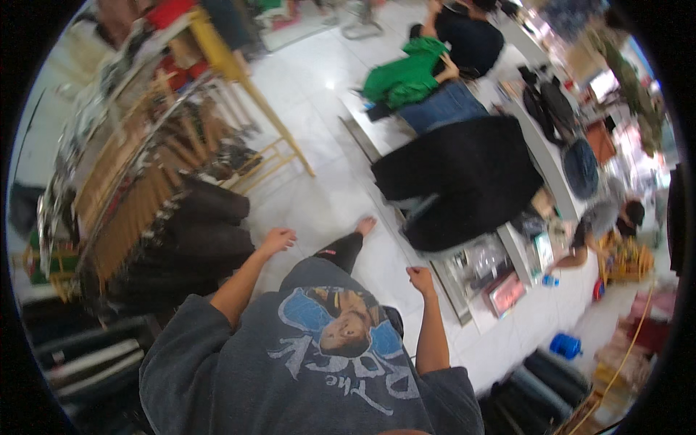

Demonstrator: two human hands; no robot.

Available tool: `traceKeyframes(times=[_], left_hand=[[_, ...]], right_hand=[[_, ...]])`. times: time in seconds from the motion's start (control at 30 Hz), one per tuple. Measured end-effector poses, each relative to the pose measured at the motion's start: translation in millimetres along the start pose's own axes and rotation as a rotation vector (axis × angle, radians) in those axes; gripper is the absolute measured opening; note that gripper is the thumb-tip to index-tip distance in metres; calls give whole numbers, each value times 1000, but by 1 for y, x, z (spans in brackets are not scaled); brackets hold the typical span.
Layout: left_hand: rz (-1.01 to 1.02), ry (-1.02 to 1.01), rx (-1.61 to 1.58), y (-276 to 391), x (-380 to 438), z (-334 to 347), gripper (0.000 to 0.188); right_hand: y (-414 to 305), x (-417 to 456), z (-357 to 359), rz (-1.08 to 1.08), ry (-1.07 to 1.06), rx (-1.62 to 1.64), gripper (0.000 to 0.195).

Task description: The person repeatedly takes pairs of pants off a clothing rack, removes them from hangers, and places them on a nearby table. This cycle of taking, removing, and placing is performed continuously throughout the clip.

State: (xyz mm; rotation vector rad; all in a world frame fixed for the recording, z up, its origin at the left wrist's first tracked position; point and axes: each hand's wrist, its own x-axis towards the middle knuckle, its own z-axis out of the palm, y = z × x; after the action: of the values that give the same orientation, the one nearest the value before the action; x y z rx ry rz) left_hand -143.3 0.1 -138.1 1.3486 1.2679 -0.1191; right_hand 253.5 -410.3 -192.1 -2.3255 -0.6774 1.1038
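My left hand [280, 240] hangs in the air over the tiled floor, its fingers loosely bent and holding nothing I can see. Closest to it is a rack with dark trousers [212, 239] hanging from it. On the other side, my right hand [421, 278] is curled into a loose fist beside the long white table [361, 117], apart from it. No object shows in that hand. Black trousers [467, 174] lie spread across the table. Blue jeans [443, 109] lie just beyond them. My bare foot [368, 225] is on the floor between rack and table.
A person [467, 38] at the table's far end handles a green garment [405, 76]. Another person [598, 217] bends down at the right. A yellow stand [266, 114] juts into the walkway. Folded trousers [544, 380] and a blue container [565, 346] are at lower right.
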Motion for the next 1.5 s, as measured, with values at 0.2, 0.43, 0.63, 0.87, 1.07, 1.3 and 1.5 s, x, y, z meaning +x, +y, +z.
traceKeyframes(times=[0.2,0.43,0.63,0.87,1.07,1.3,1.5], left_hand=[[277,97,-47,12,-57,-25,38],[460,75,-120,36,-128,-50,37],[497,166,-243,-18,-178,-113,37],[367,378,-232,-123,-225,-215,36],[300,468,-389,-209,-251,-275,39],[304,329,-573,-240,-297,-312,41],[1115,-177,-1251,-168,-456,-395,71]], right_hand=[[-92,4,51,-151,-52,81,43],[-200,-11,109,-327,-151,-14,45],[-331,-46,168,-466,-305,-185,43],[-528,-144,281,-754,-461,-92,32],[-668,-214,366,-1094,-352,-31,29],[-747,-207,446,-1060,-106,-106,41],[-760,-165,473,-951,47,-436,52]])
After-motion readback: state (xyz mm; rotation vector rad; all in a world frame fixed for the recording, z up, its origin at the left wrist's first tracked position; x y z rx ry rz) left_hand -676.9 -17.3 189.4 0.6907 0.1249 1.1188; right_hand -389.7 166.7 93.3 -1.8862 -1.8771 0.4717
